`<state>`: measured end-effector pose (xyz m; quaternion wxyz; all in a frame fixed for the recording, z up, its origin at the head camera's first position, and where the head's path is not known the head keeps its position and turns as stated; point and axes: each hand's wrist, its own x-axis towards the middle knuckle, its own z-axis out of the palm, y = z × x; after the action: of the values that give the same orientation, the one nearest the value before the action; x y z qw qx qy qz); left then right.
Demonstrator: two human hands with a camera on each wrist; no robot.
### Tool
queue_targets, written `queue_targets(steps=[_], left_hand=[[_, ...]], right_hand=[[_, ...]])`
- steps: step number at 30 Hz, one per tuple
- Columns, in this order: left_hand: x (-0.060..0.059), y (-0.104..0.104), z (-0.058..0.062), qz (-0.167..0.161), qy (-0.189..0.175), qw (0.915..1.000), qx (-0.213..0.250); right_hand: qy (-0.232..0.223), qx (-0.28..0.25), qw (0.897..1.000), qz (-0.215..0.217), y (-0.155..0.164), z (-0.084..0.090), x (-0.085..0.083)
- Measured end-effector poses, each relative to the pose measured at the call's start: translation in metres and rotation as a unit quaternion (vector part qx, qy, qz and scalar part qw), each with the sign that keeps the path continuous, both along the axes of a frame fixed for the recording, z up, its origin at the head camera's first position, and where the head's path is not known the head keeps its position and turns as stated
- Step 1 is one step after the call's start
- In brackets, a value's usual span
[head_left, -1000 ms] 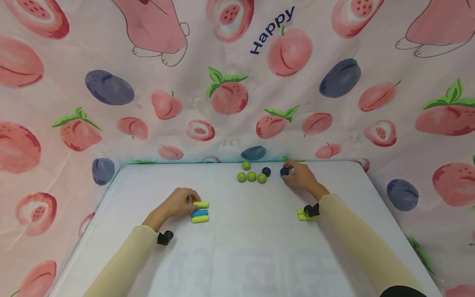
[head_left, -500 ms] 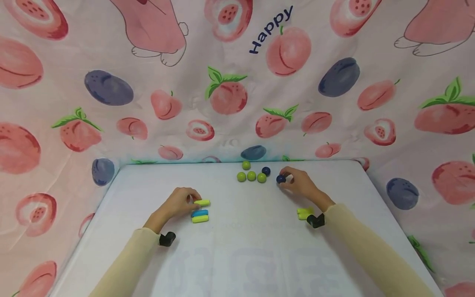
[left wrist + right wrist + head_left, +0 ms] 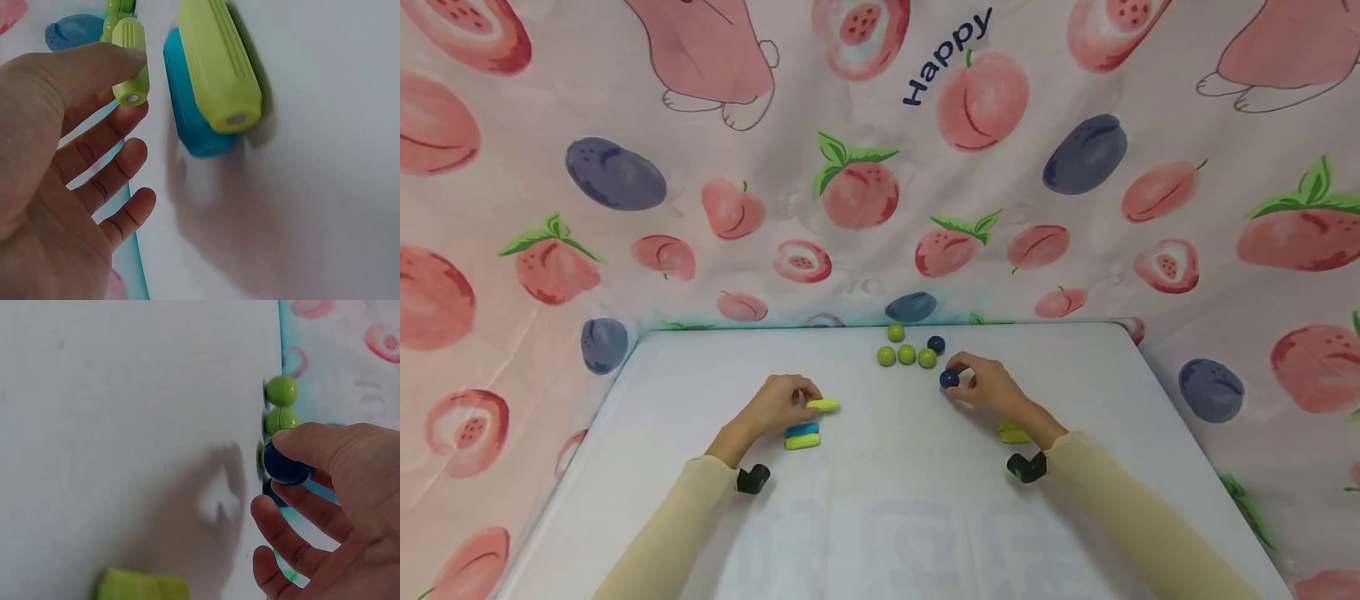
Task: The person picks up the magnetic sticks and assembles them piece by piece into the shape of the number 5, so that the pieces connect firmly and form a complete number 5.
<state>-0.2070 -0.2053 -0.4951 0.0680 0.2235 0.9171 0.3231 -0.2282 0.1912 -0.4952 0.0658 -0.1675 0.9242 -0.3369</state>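
Observation:
My left hand (image 3: 782, 403) pinches a yellow-green ridged rod (image 3: 132, 59) between thumb and index finger, the other fingers loosely spread. Below that hand lie a blue rod (image 3: 802, 430) and another yellow-green rod (image 3: 802, 442), side by side on the table. On the other side, my right hand (image 3: 992, 386) holds a dark blue ball (image 3: 286, 462) by thumb and fingertips. Several green balls (image 3: 907, 355) and a second dark blue ball (image 3: 936, 344) sit just beyond it, near the table's back edge.
More yellow-green rods (image 3: 1015, 432) lie under the right wrist, partly hidden by the forearm. The white table (image 3: 880, 500) ends at a fruit-print cloth (image 3: 850, 283) hanging behind it. A black wrist mount (image 3: 1027, 467) hangs below the right sleeve.
My right hand has brought the dark blue ball left and toward me. The left hand has lifted its yellow-green rod away from the other two and shifted right.

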Motion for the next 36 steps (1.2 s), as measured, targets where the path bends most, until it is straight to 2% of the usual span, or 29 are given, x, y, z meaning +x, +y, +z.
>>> queue_targets(steps=[7,16,24,31,36], left_hand=[[-0.004,0.013,-0.002,-0.005,0.006,1.0000,0.005],[-0.008,0.031,-0.003,-0.025,0.013,0.9995,0.011],[-0.012,0.051,-0.006,-0.032,0.010,0.9994,0.009],[-0.015,0.067,-0.008,-0.025,-0.001,0.9997,0.001],[-0.017,0.079,-0.010,-0.030,0.005,0.9995,0.000]], right_hand=[[0.006,0.000,1.000,0.013,-0.008,-0.007,0.011],[-0.013,-0.005,1.000,0.006,-0.016,-0.007,0.022],[-0.018,0.004,1.000,-0.004,-0.018,-0.016,0.025],[-0.013,0.003,1.000,-0.009,-0.018,-0.019,0.027],[-0.009,0.002,1.000,-0.010,-0.017,-0.019,0.028]])
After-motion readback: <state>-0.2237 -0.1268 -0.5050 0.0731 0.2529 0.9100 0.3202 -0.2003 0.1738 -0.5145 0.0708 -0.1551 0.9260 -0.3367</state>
